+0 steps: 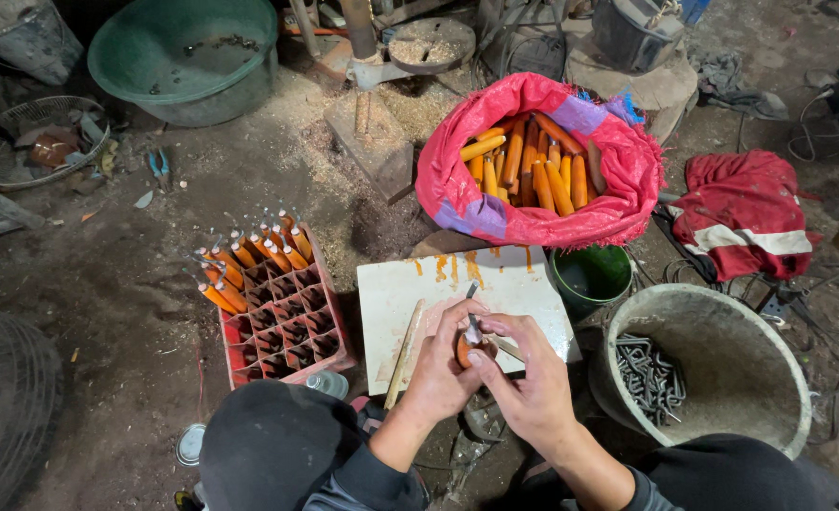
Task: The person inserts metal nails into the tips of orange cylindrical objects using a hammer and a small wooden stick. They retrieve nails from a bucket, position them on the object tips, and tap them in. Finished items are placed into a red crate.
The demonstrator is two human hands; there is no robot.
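Orange wooden handle (464, 351) clamped in left hand (441, 374) fingers; right hand (531, 383) fingers pinch metal blade (473, 326) into its top, above white board's (391, 312) near edge.

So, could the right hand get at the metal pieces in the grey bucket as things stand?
Probably yes: the grey bucket stands open-topped beside the right hand, its metal pieces uncovered, though that hand now holds a small metal part.

The white board (410, 293) has bare surface at its far half. A red crate (287, 326) blocks its left side, a pink sack (457, 189) its far edge, and a green cup (590, 276) and grey bucket (732, 350) its right.
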